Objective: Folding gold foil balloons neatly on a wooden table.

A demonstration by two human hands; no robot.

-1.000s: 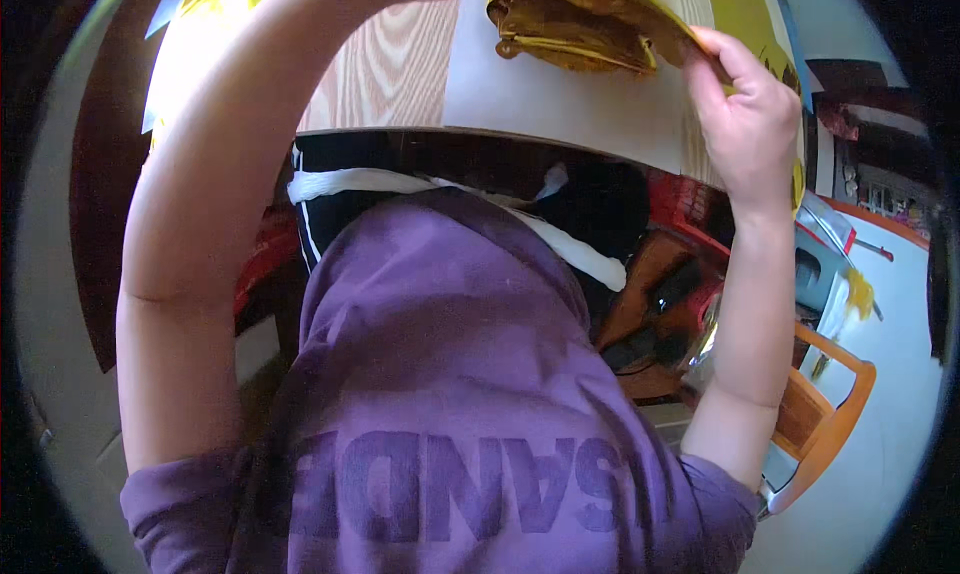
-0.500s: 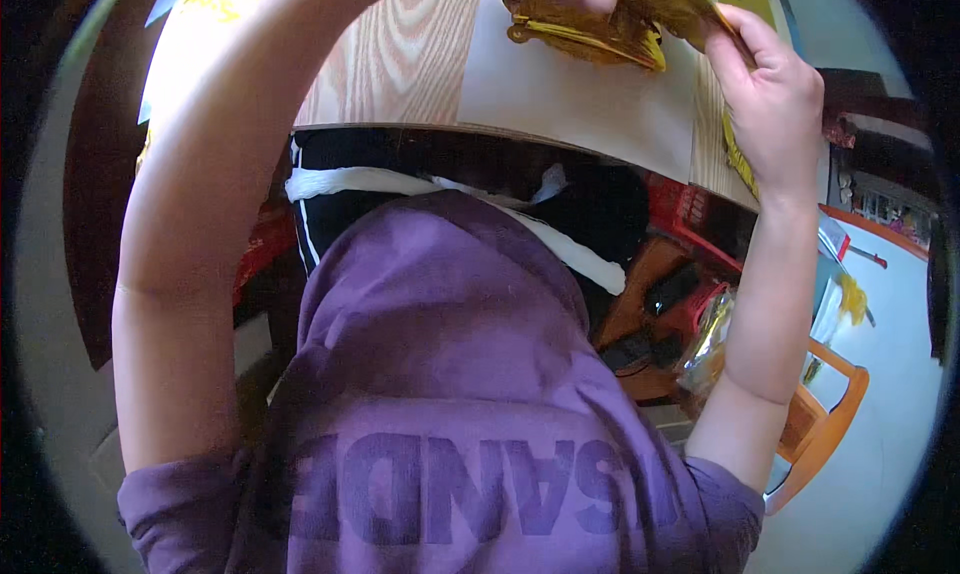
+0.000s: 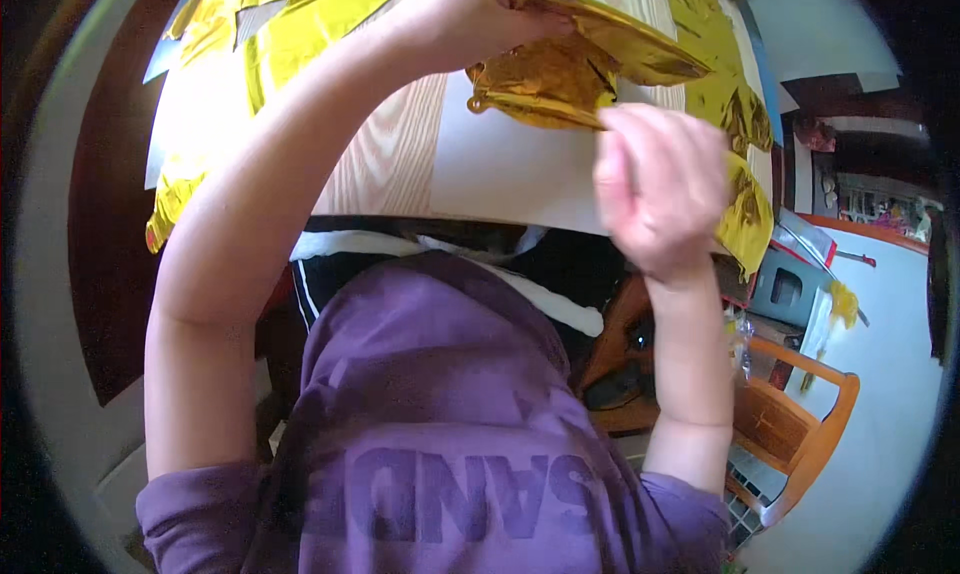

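Note:
My left hand (image 3: 480, 24) is closed on a flat gold foil balloon (image 3: 640, 49), a shiny folded sheet held above the table. Below hangs more crumpled gold foil (image 3: 540, 84), with a small round tab at its left end; whether it is part of the same balloon I cannot tell. My right hand (image 3: 665, 184) is curled and a little blurred over the table's near right part. Its fingertips meet the right end of the lower foil, and what lies between them, if anything, is hidden.
More flat gold foil pieces (image 3: 300, 34) cover the table's left side, and others (image 3: 715, 64) lie along its right. Beneath the foil are a wood-grain tabletop (image 3: 385, 149) and a pale sheet (image 3: 510, 174). A wooden chair (image 3: 800, 444) stands at the right.
My right hand has released the upper foil's right end and moved down and left. My left hand and the foil it holds show more fully, as the view has shifted up the table.

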